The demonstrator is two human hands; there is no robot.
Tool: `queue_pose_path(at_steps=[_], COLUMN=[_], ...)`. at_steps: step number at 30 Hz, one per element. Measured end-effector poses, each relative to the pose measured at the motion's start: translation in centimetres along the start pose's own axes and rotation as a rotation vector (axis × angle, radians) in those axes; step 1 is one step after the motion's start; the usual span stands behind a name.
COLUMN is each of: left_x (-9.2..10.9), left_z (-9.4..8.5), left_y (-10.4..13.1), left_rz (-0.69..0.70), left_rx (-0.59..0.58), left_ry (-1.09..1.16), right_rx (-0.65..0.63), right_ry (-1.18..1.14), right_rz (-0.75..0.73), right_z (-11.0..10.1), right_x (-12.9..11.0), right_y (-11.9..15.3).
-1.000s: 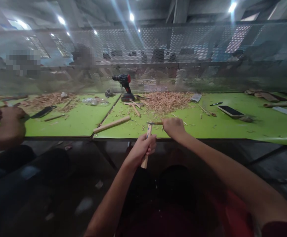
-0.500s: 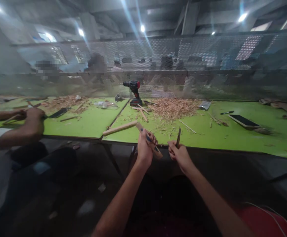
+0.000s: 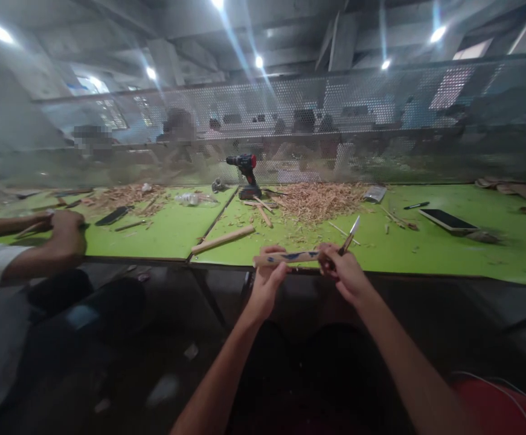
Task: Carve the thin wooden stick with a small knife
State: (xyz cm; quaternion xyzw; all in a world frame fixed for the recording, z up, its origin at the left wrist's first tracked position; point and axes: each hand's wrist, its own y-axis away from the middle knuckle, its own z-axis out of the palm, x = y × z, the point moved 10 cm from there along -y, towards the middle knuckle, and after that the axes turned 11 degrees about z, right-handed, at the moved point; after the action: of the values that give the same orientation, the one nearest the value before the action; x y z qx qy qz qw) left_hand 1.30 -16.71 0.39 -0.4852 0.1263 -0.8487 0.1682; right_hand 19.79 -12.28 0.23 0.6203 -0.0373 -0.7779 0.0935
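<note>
A pale wooden stick with blue marks (image 3: pixel 292 258) lies level across my hands, just over the front edge of the green table (image 3: pixel 426 254). My left hand (image 3: pixel 269 278) is closed round its left end, thumb on the near side. At the stick's other end, my right hand (image 3: pixel 342 269) grips a knife (image 3: pixel 351 232), its blade pointing up and to the right. The right fingers also touch the stick's end. Beyond my left hand, a second wooden stick (image 3: pixel 224 239) rests on the table.
Wood shavings (image 3: pixel 319 200) are heaped behind my hands beside a cordless drill (image 3: pixel 246 172). On the right lie a phone-like dark slab (image 3: pixel 448 220) and a pen (image 3: pixel 416 205). A co-worker's arm (image 3: pixel 40 241) reaches over the table at left. A perforated screen (image 3: pixel 285 103) stands behind.
The stick has turned from a slant to level, and my right hand has come to its right end. The knife has tilted to the right, its blade now catching light.
</note>
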Motion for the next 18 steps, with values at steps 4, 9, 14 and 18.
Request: queue_pose_path(at_steps=[4,9,14,18], left_x=[0.3,-1.2,-2.0,-1.7], left_z=[1.3,3.8,6.5,6.7], left_y=[2.3,4.9,5.7,5.3], left_rz=[-0.202,-0.482,-0.506,-0.544], left_rx=[-0.303,-0.450,-0.510,-0.460], left_ry=[-0.042,-0.060,0.063,0.120], right_rx=[-0.033,-0.103,-0.036,0.209], right_ry=[0.308,0.610,0.717,0.836], right_rz=[-0.084,-0.316,-0.558,-0.640], right_z=[-0.6,3.7,7.1,5.3], right_x=[-5.0,-9.3,-11.9,-13.3], right_y=[-1.6,-0.9,-0.4,1.0])
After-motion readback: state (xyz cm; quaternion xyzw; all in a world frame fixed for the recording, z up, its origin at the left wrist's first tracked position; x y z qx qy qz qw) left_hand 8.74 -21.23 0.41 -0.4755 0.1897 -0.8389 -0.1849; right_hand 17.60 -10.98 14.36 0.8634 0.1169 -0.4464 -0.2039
